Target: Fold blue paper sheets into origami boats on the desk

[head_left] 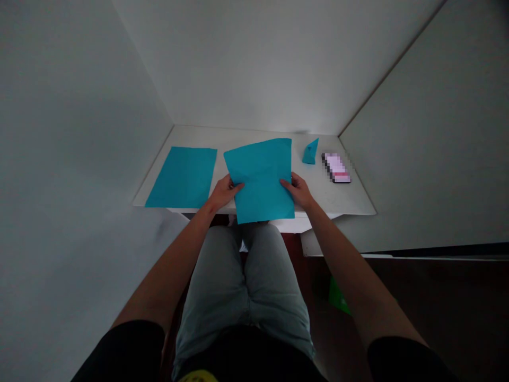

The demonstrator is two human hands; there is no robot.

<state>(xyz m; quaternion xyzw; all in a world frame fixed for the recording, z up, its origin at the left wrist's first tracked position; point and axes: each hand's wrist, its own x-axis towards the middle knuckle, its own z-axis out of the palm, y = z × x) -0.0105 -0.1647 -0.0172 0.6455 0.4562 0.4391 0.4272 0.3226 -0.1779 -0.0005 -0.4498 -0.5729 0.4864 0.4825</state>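
Note:
Both my hands grip the side edges of a turquoise paper sheet [260, 178], which lies creased near the desk's front edge and overhangs it slightly. My left hand [223, 192] holds the sheet's left edge, and my right hand [298, 190] holds its right edge. To the left lies a flat turquoise paper sheet [182, 178]. Beyond my right hand stands a small folded turquoise paper piece [310, 152], with a pixelated smartphone [336, 167] lying to its right.
The white desk [254, 135] is boxed in by white walls [254, 63] at the back and both sides. My knees in pale grey shorts [242, 276] sit below its front edge. A green object [339, 297] lies on the dark floor.

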